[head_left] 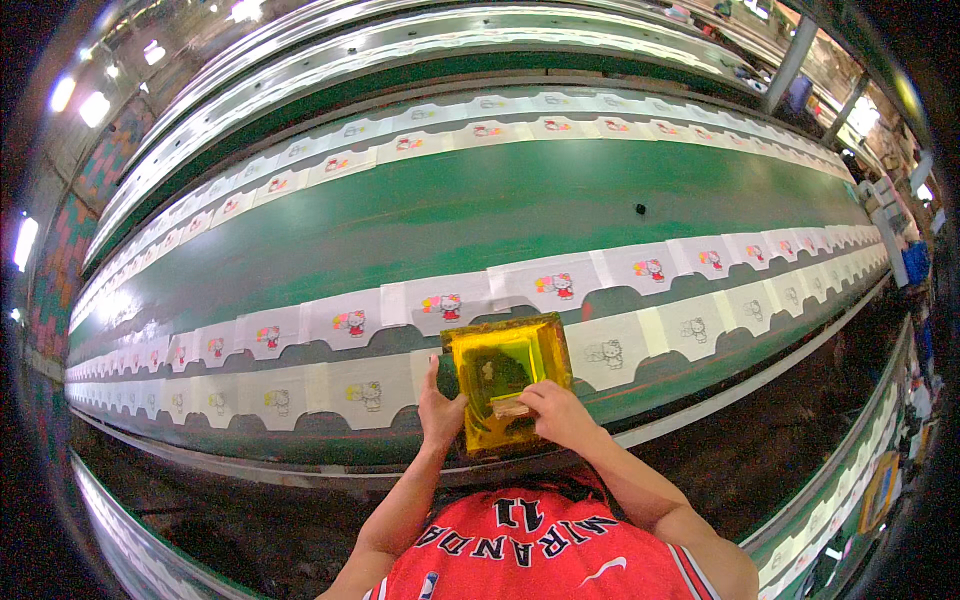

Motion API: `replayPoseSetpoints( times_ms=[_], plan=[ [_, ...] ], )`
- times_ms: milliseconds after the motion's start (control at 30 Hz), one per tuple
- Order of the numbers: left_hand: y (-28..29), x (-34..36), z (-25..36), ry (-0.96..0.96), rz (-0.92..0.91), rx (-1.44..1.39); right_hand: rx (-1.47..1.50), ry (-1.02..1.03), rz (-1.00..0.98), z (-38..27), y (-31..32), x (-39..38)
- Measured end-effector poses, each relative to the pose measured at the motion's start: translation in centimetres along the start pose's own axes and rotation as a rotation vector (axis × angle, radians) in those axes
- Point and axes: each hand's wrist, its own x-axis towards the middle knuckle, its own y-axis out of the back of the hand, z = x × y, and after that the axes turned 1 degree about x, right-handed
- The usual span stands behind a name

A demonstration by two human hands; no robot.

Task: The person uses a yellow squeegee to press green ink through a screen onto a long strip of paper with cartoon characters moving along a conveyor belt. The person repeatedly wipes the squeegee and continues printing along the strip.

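On the long green table (520,205), a yellow printing screen frame (507,392) lies flat over a white fabric piece in the near row, its left edge gripped by the left hand (441,412) while the right hand (556,412) closes on a small squeegee (510,408) inside it.
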Motion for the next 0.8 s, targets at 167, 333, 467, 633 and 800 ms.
replayPoseSetpoints(
  times_ms=[167,333,467,633,800],
  plan=[
    [-7.0,-0.7,3.8,-0.028,-0.025,-0.044,-0.029,-0.024,0.038,4.4,4.8,-3.6],
    [-13.9,-2.1,9.0,0.07,-0.042,-0.011,-0.053,-0.058,0.114,9.8,8.6,-7.3],
    [-16.9,-2.9,8.9,0.07,-0.017,0.019,-0.02,-0.045,0.121,12.6,9.7,-8.6],
    [-17.7,-3.1,9.7,0.071,-0.016,0.054,0.043,0.02,0.139,14.2,9.7,-9.2],
    [-17.5,-2.9,10.6,0.136,-0.052,0.109,0.061,0.039,0.174,14.2,9.5,-9.7]
  ],
)
